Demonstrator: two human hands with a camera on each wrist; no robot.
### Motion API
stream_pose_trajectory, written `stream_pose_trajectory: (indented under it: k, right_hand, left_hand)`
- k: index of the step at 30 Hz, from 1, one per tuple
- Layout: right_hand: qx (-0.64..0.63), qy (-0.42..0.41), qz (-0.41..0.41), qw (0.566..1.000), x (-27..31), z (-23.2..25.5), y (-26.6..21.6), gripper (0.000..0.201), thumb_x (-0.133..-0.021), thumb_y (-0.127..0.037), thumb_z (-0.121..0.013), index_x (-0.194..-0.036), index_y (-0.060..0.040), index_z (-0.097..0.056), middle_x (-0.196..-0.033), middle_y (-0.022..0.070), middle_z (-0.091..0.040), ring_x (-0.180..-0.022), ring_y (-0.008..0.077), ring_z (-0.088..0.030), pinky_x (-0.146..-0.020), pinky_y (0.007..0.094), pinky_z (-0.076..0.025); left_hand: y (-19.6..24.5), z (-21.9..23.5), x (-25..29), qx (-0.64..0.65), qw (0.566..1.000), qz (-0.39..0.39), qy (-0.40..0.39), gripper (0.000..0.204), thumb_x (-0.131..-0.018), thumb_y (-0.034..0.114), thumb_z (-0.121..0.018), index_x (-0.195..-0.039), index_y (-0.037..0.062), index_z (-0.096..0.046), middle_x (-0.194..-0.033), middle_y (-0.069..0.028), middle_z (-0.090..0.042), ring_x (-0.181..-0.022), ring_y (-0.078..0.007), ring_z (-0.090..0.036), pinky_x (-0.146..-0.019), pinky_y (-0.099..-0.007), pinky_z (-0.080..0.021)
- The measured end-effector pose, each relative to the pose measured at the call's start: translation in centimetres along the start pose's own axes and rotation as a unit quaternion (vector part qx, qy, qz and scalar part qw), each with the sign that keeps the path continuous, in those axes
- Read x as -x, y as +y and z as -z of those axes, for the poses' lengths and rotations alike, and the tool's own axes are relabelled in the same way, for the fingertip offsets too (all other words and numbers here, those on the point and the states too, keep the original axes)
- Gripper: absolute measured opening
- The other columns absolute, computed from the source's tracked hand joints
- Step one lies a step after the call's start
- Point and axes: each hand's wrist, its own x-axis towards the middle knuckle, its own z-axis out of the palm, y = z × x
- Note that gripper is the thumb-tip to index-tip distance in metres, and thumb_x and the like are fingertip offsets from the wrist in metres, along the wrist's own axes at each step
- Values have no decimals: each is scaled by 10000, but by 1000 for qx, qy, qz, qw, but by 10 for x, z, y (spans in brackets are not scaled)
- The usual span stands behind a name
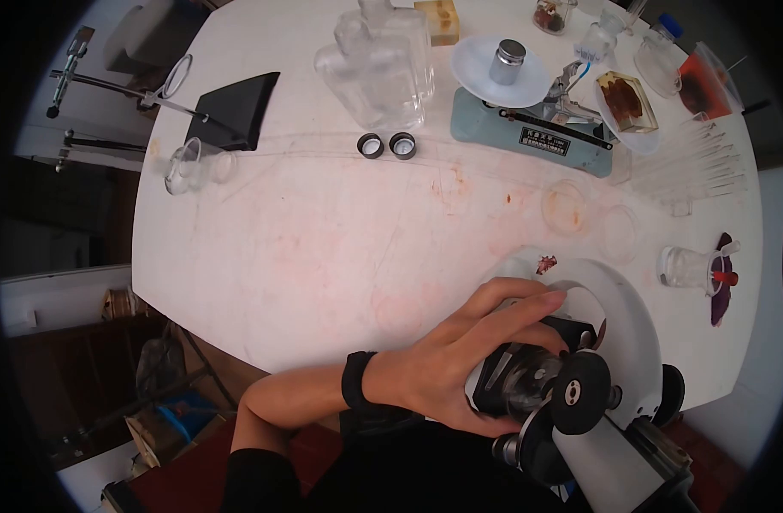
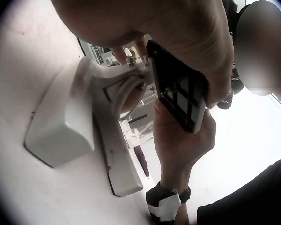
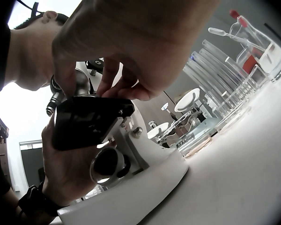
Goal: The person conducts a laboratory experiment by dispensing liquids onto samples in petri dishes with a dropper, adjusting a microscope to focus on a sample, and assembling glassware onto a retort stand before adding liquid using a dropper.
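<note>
In the head view, my left hand (image 1: 443, 359) curls around the black stage of a white microscope (image 1: 639, 316). The left wrist view has this hand (image 2: 178, 33) over the tilted stage (image 2: 182, 93), fingers on one side and thumb by the opposite edge. My right hand (image 3: 131, 42) reaches over the stage (image 3: 84, 124) in the right wrist view, fingers bent at its edge, thumb near the objectives. The head view does not show the right hand; its fingertips are partly hidden in the left wrist view. A round mirror (image 3: 105, 165) sits below the stage.
Glass bottles (image 1: 378, 73), two black caps, and a balance (image 1: 532, 137) bearing a metal weight and a block stand at the back. At right are test tubes (image 1: 695, 167) and a beaker (image 1: 686, 267) with droppers. A ring stand (image 1: 233, 111) and glassware are at left.
</note>
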Motion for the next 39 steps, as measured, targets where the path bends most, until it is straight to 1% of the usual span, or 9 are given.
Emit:
stream_pose_trajectory:
  k: [1, 2, 4, 8, 10, 14, 16, 25, 39]
  right_hand:
    - [-68, 13, -54, 996, 1, 0, 0, 133, -868, -56, -563, -840, 50, -639, -884, 86, -525, -800, 162, -556, -703, 292, -494]
    - [-67, 13, -55, 996, 1, 0, 1, 133, -868, -56, -563, -840, 50, -639, -884, 86, -525, -800, 162, -556, -703, 292, -494]
    - [-24, 10, -13, 1000, 2, -2, 4, 201, -872, -51, -477, -842, 63, -640, -887, 87, -499, -785, 158, -553, -708, 281, -491]
    - [-44, 27, 2, 999, -3, -2, 3, 117, -860, -45, -578, -818, 46, -639, -864, 82, -547, -770, 174, -554, -677, 283, -487]
    - [95, -10, 204, 974, -10, -3, 2, 118, -805, -50, -706, -763, 13, -615, -824, 67, -600, -765, 197, -551, -634, 296, -477]
    - [89, -10, 178, 980, -9, 0, 6, 236, -729, -65, -791, -703, -20, -561, -792, 49, -634, -750, 214, -547, -599, 300, -465]
    - [86, -7, 216, 973, -10, 0, 10, 270, -744, -73, -783, -685, -39, -522, -808, 51, -637, -733, 210, -541, -592, 301, -453]
    - [98, -11, 228, 969, -14, 1, 8, 274, -706, -72, -824, -745, -82, -552, -814, 26, -644, -709, 197, -530, -570, 298, -419]
    - [104, -11, 253, 962, -16, 1, 9, 290, -673, -84, -844, -742, -73, -562, -774, 25, -644, -679, 189, -539, -545, 290, -398]
  left_hand:
    - [0, 1, 0, 0, 1000, 1, -4, 1096, -724, 302, -861, -1534, -28, -200, -1104, -178, -695, -1278, -413, -466, -1046, -534, -342]
    - [1, 0, -1, 1, 1000, 2, -3, 1096, -724, 302, -861, -1534, -28, -200, -1104, -178, -695, -1278, -413, -466, -1046, -534, -342]
    - [1, 0, -1, 3, 1000, 2, -2, 1100, -719, 285, -867, -1533, -29, -199, -1103, -174, -696, -1279, -411, -464, -1048, -532, -338]
    - [1, 0, -1, 1, 1000, 2, -1, 1100, -716, 280, -870, -1531, -33, -200, -1102, -171, -697, -1278, -410, -467, -1044, -527, -346]
    - [2, 1, -1, -2, 1000, 4, 3, 1098, -712, 273, -873, -1528, -35, -205, -1102, -168, -698, -1275, -410, -472, -1040, -521, -355]
    - [2, 0, -1, -6, 1000, 5, 1, 1101, -705, 266, -879, -1524, -37, -209, -1102, -168, -699, -1271, -413, -477, -1038, -518, -362]
    - [2, 0, -1, -12, 1000, 3, 4, 1102, -703, 255, -882, -1524, -37, -208, -1100, -171, -699, -1267, -415, -480, -1040, -524, -361]
    - [5, 1, -3, -5, 1000, 9, 3, 1097, -700, 215, -883, -1527, -29, -205, -1094, -176, -700, -1259, -423, -485, -1039, -526, -366]
    - [5, 1, -3, -8, 1000, 8, 7, 1055, -708, 174, -861, -1520, -30, -219, -1061, -172, -707, -1239, -422, -506, -1026, -523, -378]
